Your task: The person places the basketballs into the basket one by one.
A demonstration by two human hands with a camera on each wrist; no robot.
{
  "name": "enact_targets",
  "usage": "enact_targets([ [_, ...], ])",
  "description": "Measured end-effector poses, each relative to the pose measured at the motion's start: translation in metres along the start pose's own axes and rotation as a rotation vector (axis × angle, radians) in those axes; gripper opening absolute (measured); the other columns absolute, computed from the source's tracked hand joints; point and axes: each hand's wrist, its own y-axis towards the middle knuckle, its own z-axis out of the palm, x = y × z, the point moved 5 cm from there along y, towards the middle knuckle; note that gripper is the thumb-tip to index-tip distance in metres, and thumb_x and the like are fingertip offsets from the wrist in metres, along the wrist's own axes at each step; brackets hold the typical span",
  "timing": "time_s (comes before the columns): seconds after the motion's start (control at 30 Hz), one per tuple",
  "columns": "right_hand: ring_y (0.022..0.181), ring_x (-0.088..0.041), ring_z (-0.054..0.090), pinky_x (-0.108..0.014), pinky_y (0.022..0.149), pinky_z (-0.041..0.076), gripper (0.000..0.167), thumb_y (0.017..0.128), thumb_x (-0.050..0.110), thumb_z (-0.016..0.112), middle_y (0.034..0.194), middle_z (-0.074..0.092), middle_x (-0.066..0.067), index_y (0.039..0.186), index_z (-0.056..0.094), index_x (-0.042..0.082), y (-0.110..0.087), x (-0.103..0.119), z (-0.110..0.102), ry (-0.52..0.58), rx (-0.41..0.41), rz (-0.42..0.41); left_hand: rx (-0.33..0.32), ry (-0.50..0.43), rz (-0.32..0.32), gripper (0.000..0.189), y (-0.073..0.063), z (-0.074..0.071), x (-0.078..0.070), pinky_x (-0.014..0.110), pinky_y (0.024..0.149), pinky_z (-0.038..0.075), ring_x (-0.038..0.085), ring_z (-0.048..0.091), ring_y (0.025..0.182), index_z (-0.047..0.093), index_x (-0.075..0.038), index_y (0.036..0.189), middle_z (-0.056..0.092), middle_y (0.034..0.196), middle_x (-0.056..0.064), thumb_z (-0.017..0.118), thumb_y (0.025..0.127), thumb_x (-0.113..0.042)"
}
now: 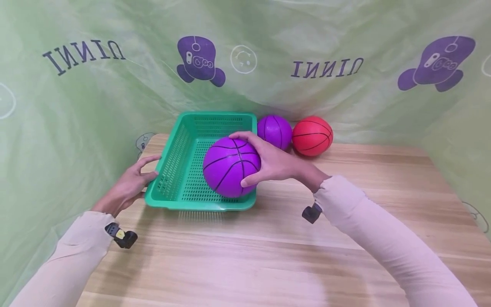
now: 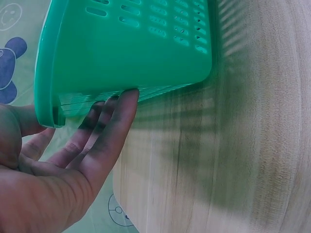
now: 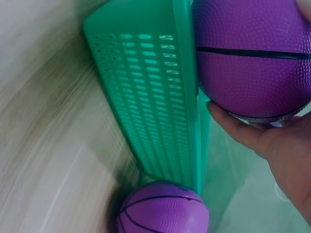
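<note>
Held ball (image 1: pixel 230 170): purple with black lines, up in the air over the right, near part of the green basket (image 1: pixel 203 206); from the right wrist we see it sitting above the rim, though we cannot tell whether it brushes it
Right hand (image 1: pixel 272 162): we see it grasping the held ball from the right side, thumb low on the near side and fingers spread over the top and far side
Basket: standing on the bench (image 1: pixel 215 264), rectangular, with slotted walls and floor; we look down into it past the held ball
Left hand (image 1: pixel 130 185): at the basket's left side, fingers loosely extended and not clenched, touching the rim and the outside of the wall as we see it
Second ball (image 1: pixel 273 133): also purple, on the bench just beside the basket's far right corner
Red ball (image 1: pixel 312 136): on the bench to the right of the second ball, so close that we cannot tell whether they touch
Sleeves (image 1: pixel 383 243): pale on both arms, each with a small black device (image 1: pixel 312 212) at the wrist
Bench: light wood grain, where we see the basket's striped shadow
Sheet (image 1: pixel 268 25): pale green behind and at the sides, printed with purple figures and dark letters
</note>
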Motion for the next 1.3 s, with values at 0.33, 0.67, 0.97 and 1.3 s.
enact_targets([
  [0.33, 0.122, -0.016, 0.051, -0.034, 0.090, 0.054, 0.096, 0.072, 0.033, 0.090, 0.141, 0.042, 0.005, 0.149, 0.033, 0.030, 0.010, -0.005, 0.011, -0.012, 0.028, -0.005, -0.008, -0.003, 0.007, 0.061, -0.002, 0.000, -0.001, 0.044, 0.073, 0.060, 0.015, 0.067, 0.090, 0.015, -0.017, 0.161, 0.053, 0.122, 0.026, 0.043, 0.108, -0.012],
  [0.67, 0.126, -0.017, 0.046, -0.036, 0.094, 0.052, 0.097, 0.072, 0.034, 0.091, 0.144, 0.038, 0.001, 0.150, 0.035, 0.025, 0.017, -0.015, 0.022, -0.034, 0.056, -0.032, -0.007, 0.000, 0.002, 0.060, -0.002, -0.001, 0.001, 0.044, 0.074, 0.059, 0.016, 0.067, 0.091, 0.016, -0.018, 0.161, 0.053, 0.124, 0.028, 0.043, 0.108, -0.012],
  [0.97, 0.129, -0.016, 0.041, -0.035, 0.094, 0.051, 0.097, 0.070, 0.038, 0.092, 0.144, 0.038, 0.002, 0.149, 0.038, 0.025, 0.024, -0.022, 0.028, -0.098, 0.075, -0.066, -0.011, 0.000, -0.017, 0.061, -0.001, 0.000, -0.002, 0.042, 0.072, 0.060, 0.016, 0.068, 0.089, 0.015, -0.019, 0.161, 0.051, 0.126, 0.029, 0.042, 0.108, -0.012],
  [1.3, 0.131, -0.016, 0.038, -0.034, 0.093, 0.051, 0.099, 0.069, 0.042, 0.092, 0.144, 0.039, 0.002, 0.150, 0.038, 0.025, 0.028, -0.023, 0.034, -0.156, 0.110, -0.094, -0.008, -0.025, -0.005, 0.060, -0.001, -0.002, -0.003, 0.043, 0.072, 0.060, 0.018, 0.068, 0.088, 0.016, -0.019, 0.161, 0.060, 0.113, 0.019, 0.043, 0.108, -0.011],
])
